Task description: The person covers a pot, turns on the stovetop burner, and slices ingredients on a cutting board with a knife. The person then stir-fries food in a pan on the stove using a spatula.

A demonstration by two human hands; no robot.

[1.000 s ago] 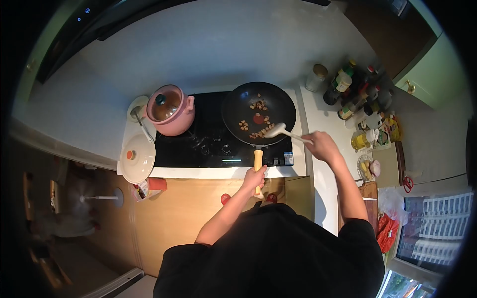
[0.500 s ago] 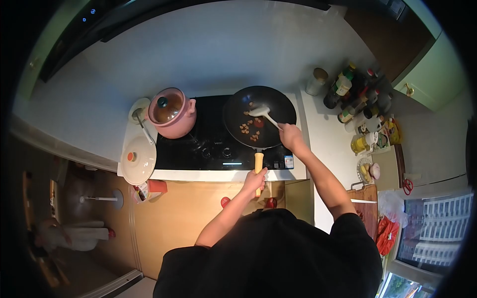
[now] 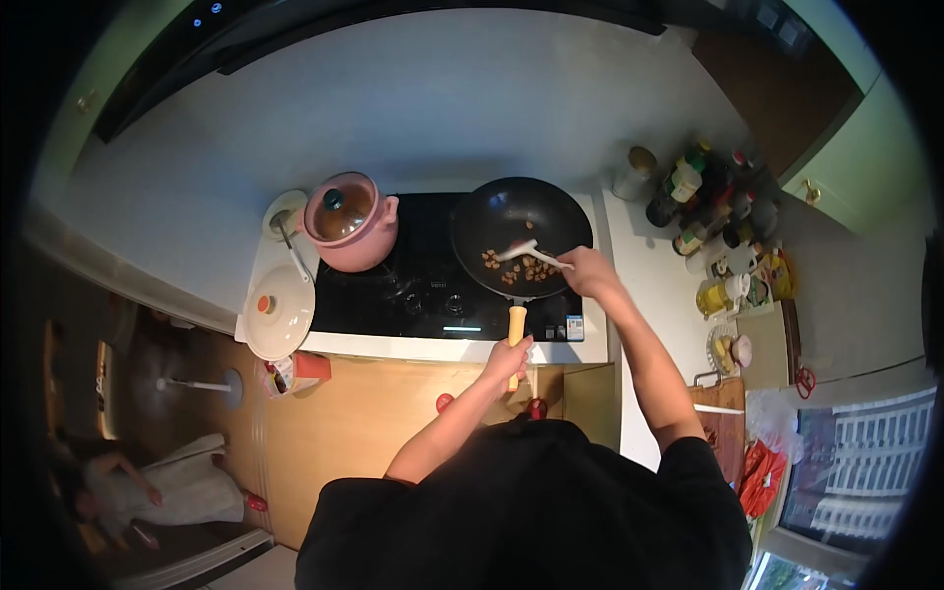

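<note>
A black frying pan [image 3: 526, 205] rests on the right side of the black cooktop [image 3: 388, 315]. My left hand [image 3: 506, 362] is wrapped round its pale yellow handle [image 3: 517, 323]. In my right hand [image 3: 590, 270] is a white spatula [image 3: 536, 254], its head down on the pan's bottom. Small brown food pieces [image 3: 511, 272] lie mostly in the near half of the pan, around the spatula. What exactly they are is too small to tell. A pink pot [image 3: 359, 251] with a glass lid [image 3: 339, 211] stands on the left of the cooktop.
Left of the cooktop are a cream lid [image 3: 280, 329] and a ladle [image 3: 295, 251] on a dish. Bottles [image 3: 678, 192], jars and a cutting board [image 3: 723, 395] line the right counter. A floor fan [image 3: 197, 383] and another person [image 3: 187, 492] are at the left.
The spatula has swung lower in the pan, and the food pieces have shifted toward the near side. The other person at the left has moved into fuller view. My left hand stays on the handle.
</note>
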